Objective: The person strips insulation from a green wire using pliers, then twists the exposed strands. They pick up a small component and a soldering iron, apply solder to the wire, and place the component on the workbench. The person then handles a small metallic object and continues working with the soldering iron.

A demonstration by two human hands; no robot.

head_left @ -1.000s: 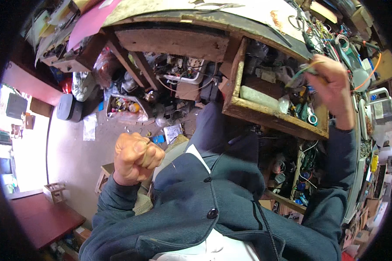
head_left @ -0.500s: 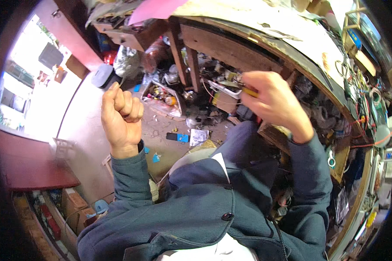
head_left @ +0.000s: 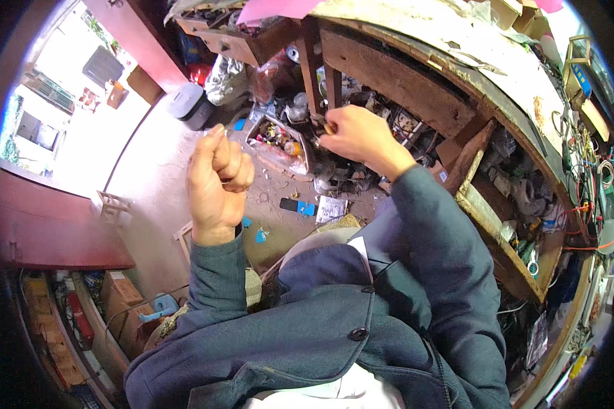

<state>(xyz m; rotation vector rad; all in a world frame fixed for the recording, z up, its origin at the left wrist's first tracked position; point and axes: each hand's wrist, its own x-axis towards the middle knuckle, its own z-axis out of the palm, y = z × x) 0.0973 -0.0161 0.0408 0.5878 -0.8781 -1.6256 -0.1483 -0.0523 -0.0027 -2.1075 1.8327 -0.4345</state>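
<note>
Grip: left hand (head_left: 217, 183) is forming a fist, contents unclear; right hand (head_left: 363, 140) is pinching a yellow item (head_left: 330, 128).
Yellow item: is sitting rightward of left hand, apart.

the drawer (head_left: 503, 257) is rough wood, the jacket (head_left: 300, 335) matt cloth.

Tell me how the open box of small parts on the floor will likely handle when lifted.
The open box may feel heavy for its size, being crowded with small parts. They look loose, so could shift or spill if tilted. The rounded orange piece might roll.
</note>
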